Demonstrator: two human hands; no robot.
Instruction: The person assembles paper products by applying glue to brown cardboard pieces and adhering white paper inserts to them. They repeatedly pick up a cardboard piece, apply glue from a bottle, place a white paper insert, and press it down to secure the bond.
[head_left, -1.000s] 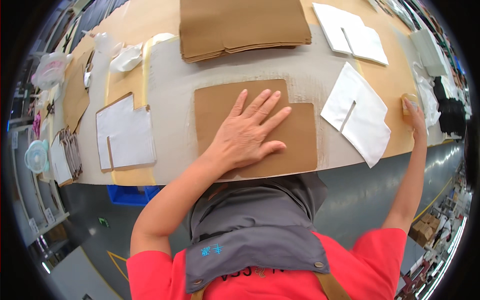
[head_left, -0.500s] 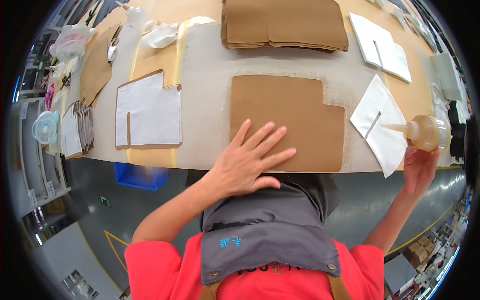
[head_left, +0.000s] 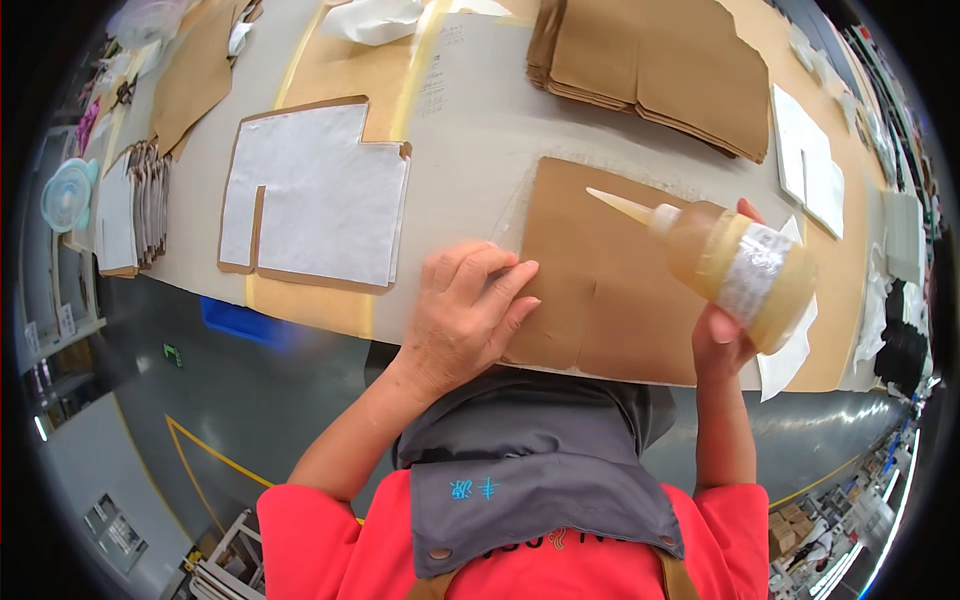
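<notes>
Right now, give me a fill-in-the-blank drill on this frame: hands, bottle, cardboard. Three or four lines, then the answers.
1. The right hand holds a squeeze bottle whose nozzle points toward the person's ____.
2. The left hand lies palm down on the ____ edge of the brown cardboard piece.
3. The liquid in the bottle is ____ in colour.
4. The white-faced cut sheet lies to the ____ of the brown piece.

Missing words: left; left; amber; left
</notes>
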